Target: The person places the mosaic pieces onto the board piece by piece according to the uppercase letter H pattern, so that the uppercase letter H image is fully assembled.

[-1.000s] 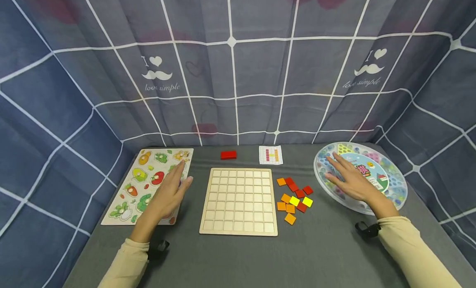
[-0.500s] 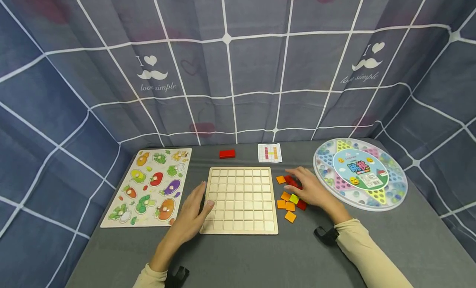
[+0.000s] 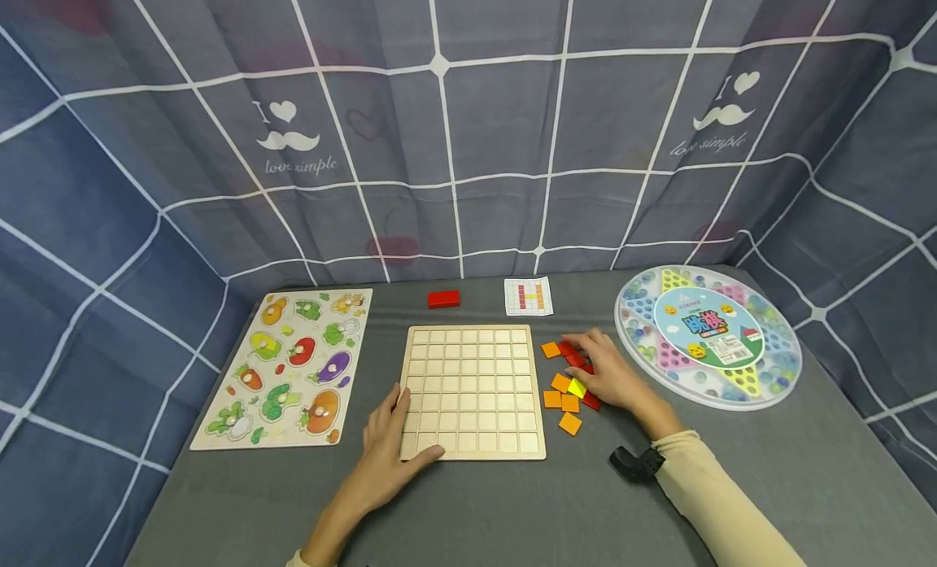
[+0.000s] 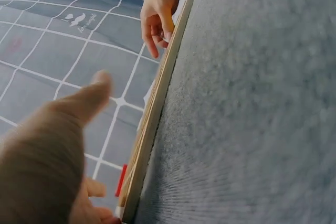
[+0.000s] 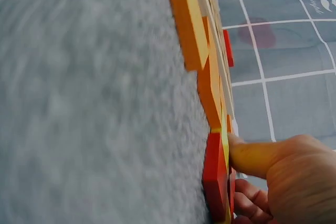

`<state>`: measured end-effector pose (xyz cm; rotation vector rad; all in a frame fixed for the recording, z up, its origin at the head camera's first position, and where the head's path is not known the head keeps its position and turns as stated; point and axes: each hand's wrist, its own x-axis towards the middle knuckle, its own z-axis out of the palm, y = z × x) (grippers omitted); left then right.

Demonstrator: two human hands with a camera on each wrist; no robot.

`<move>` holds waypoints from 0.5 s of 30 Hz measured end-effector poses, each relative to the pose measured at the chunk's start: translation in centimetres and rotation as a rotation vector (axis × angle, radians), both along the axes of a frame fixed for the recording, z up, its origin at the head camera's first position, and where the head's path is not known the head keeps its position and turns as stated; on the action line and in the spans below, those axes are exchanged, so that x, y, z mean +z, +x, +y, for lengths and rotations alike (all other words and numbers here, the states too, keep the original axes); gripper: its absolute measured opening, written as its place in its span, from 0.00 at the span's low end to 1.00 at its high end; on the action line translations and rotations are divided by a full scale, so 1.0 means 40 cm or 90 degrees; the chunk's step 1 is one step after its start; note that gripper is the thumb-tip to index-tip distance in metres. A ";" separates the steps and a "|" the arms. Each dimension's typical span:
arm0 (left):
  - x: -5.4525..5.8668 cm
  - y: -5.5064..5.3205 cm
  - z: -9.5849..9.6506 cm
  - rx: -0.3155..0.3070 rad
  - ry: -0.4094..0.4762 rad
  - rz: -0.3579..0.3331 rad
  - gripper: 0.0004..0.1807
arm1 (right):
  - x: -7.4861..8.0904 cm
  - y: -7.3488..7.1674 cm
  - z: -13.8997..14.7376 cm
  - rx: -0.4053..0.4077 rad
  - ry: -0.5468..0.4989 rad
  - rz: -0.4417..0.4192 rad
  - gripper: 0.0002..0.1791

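Observation:
My left hand [image 3: 384, 449] lies at the near-left corner of a wooden grid board [image 3: 476, 392], fingers along its left edge and thumb reaching over the front edge. In the left wrist view the thumb [image 4: 94, 95] stands out straight beside the board. My right hand [image 3: 615, 376] is low over a loose cluster of small square tiles right of the board. Its thumb and fingertips are spread apart, with red tiles [image 3: 576, 359] between them and others hidden under the hand. A yellow tile [image 3: 577, 388] lies by the thumb, and several orange tiles [image 3: 569, 423] lie nearer me.
A vegetable puzzle board [image 3: 281, 372] lies on the left. Behind the grid board are a red block [image 3: 443, 298] and a small pattern card [image 3: 529, 297]. A round game box [image 3: 710, 396] sits at right. A checked curtain [image 3: 498, 128] encloses the table.
From above the puzzle board, my left hand has moved right and nearer me to the grid board's corner. My right hand has moved left from the round box to the tiles.

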<state>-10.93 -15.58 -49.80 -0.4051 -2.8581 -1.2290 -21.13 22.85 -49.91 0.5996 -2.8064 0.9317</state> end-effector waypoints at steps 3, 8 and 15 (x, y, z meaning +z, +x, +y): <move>-0.013 -0.001 -0.005 -0.004 0.007 0.023 0.65 | -0.005 -0.003 -0.005 -0.007 -0.029 -0.005 0.27; -0.021 -0.002 -0.010 -0.015 0.011 0.047 0.73 | -0.014 -0.007 -0.006 -0.009 -0.075 0.005 0.25; -0.021 -0.001 -0.006 -0.020 -0.012 0.037 0.78 | -0.038 -0.006 0.002 -0.021 -0.102 0.030 0.23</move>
